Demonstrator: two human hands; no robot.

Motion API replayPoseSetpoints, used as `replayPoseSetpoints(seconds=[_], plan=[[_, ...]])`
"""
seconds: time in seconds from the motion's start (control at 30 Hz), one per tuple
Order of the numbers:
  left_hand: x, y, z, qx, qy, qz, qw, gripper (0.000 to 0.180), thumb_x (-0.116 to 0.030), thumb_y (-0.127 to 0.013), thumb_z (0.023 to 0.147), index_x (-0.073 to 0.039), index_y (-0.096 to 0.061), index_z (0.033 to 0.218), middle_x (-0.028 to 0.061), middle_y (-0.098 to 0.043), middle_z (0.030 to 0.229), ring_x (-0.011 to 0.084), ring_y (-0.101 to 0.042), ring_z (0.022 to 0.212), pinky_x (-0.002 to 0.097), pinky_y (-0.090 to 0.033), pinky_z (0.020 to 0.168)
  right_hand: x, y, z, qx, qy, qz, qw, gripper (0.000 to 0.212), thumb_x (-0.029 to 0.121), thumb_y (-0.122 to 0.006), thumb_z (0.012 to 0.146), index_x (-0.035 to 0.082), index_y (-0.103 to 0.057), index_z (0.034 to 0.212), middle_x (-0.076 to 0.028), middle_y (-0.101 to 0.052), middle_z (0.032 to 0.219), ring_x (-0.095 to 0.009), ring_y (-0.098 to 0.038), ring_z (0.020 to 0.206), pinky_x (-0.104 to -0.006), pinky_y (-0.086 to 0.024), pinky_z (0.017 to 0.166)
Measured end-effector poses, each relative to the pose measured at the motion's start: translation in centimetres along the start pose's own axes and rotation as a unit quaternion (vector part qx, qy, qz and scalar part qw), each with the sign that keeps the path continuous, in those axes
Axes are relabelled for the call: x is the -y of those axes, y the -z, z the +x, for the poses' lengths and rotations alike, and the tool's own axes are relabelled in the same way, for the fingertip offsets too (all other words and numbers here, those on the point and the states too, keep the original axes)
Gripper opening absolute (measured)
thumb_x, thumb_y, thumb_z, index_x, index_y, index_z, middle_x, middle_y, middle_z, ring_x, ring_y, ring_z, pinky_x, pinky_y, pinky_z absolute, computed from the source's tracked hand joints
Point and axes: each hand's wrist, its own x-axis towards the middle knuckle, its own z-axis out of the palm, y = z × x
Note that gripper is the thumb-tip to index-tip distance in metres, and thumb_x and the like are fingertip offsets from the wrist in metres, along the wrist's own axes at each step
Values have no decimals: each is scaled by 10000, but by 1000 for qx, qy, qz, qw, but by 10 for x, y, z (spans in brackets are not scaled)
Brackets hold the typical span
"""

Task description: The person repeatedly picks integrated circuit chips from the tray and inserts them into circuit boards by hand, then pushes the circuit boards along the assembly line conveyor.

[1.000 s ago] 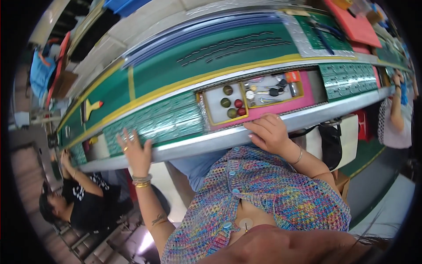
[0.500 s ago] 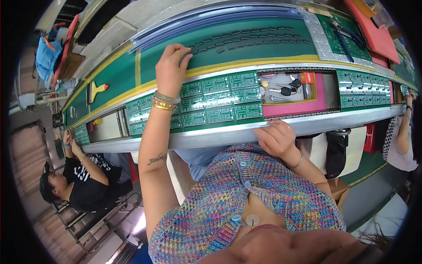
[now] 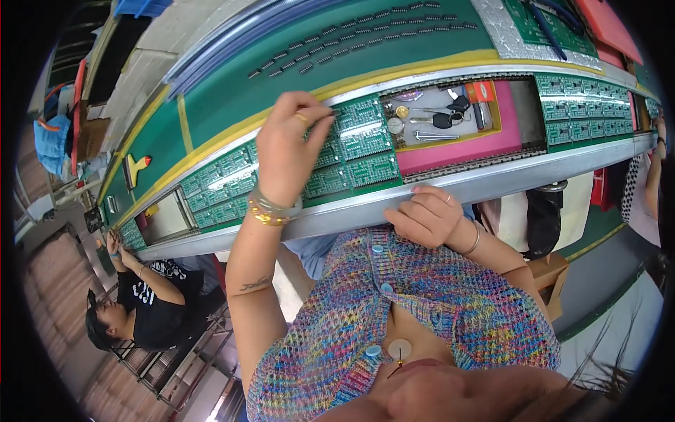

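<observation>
My left hand [image 3: 292, 144] is over the green circuit boards [image 3: 369, 144] in the metal rail track, its thumb and index finger pinched together near the boards' far edge. Whatever is between the fingertips is too small or hidden to make out. Beyond it, short black chips [image 3: 365, 29] with pins lie in three slanting rows on a green mat [image 3: 232, 91]. My right hand [image 3: 429, 214] rests with curled fingers against the near metal rail [image 3: 351, 213], just below the gap right of the boards; nothing shows in it.
In the gap sits a yellow-edged tray [image 3: 450, 137] with keys and small items. More boards [image 3: 587, 105] lie farther right, near pliers [image 3: 555, 28]. Clear blue tubes [image 3: 232, 53] line the mat's back. A yellow-handled brush [image 3: 137, 167] lies left. One person [image 3: 148, 299] works at left, another at right.
My left hand has moved from the near end of the chip rows down and right, onto the circuit boards. My right hand stays at the rail. The whole view has shifted slightly.
</observation>
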Motion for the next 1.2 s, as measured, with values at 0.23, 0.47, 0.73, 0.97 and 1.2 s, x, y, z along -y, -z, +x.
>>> replayPoseSetpoints(seconds=[0.23, 0.47, 0.73, 0.97, 1.2], plan=[[-19, -29, 4, 22, -39, 7, 999, 129, -30, -752, 736, -28, -713, 859, 63, -616, 907, 230, -627, 780, 321, -501, 653, 5, -3, 1, -7, -4, -2, 1000, 228, 146, -640, 727, 131, -696, 948, 27, -582, 804, -117, -564, 720, -287, -516, 782], [-17, -31, 4, 29, -43, 31, 998, 125, -34, -752, 731, -19, -708, 848, 61, -614, 895, 231, -620, 769, 327, -497, 653, 4, -7, -1, -26, -5, 1, 1000, 234, 153, -637, 719, 139, -691, 946, 30, -568, 795, -116, -560, 724, -282, -514, 781], [-18, -33, 7, 37, -62, 57, 996, 106, -34, -736, 750, -16, -701, 849, 65, -609, 894, 237, -616, 763, 336, -495, 644, -1, -7, 1, -29, -10, 6, 1000, 236, 164, -641, 713, 140, -691, 942, 29, -571, 796, -116, -560, 719, -280, -515, 779], [-19, -35, -1, 53, -120, 146, 981, 96, -24, -705, 772, -26, -699, 868, 66, -605, 892, 243, -609, 752, 353, -501, 643, -3, -9, -1, -26, -14, 16, 999, 228, 165, -645, 723, 145, -691, 945, 31, -575, 805, -117, -562, 725, -284, -515, 789], [28, -13, 29, -100, -34, 103, 989, 121, -104, -722, 800, -49, -707, 906, 58, -637, 952, 227, -637, 785, 327, -524, 669, -2, -9, -3, -22, -14, 6, 1000, 209, 160, -636, 747, 144, -692, 948, 33, -579, 809, -113, -564, 736, -294, -510, 809]])
